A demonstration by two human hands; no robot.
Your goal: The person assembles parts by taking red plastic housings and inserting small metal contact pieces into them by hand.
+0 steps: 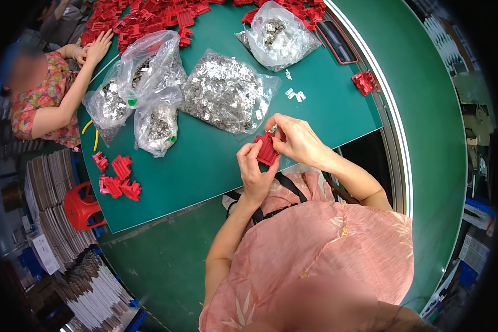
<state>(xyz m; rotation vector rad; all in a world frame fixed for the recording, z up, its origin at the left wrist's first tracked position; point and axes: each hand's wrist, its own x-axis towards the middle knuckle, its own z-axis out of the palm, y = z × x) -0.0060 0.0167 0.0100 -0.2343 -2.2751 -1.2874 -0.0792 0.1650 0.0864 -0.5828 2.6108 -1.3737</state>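
Note:
Close to the near edge of the green table, my left hand (254,170) grips a red plastic housing (266,150) with ribbed slots from its left and lower side. Fingers bent in a pinch, my right hand (296,138) is at the housing's upper right. A small shiny metal piece (272,129) shows by its fingertips, partly hidden. Beyond the hands lies a clear bag full of small metal parts (221,91). Several loose metal pieces (296,95) are on the table past my right hand.
More clear bags (152,72) of metal parts stand at left and a bag (282,39) far right. Red housings pile (144,22) at the far side; several (116,180) lie near left. A co-worker's hand (99,47) rests by the pile. A phone (337,43) lies right, a red stool (83,206) left.

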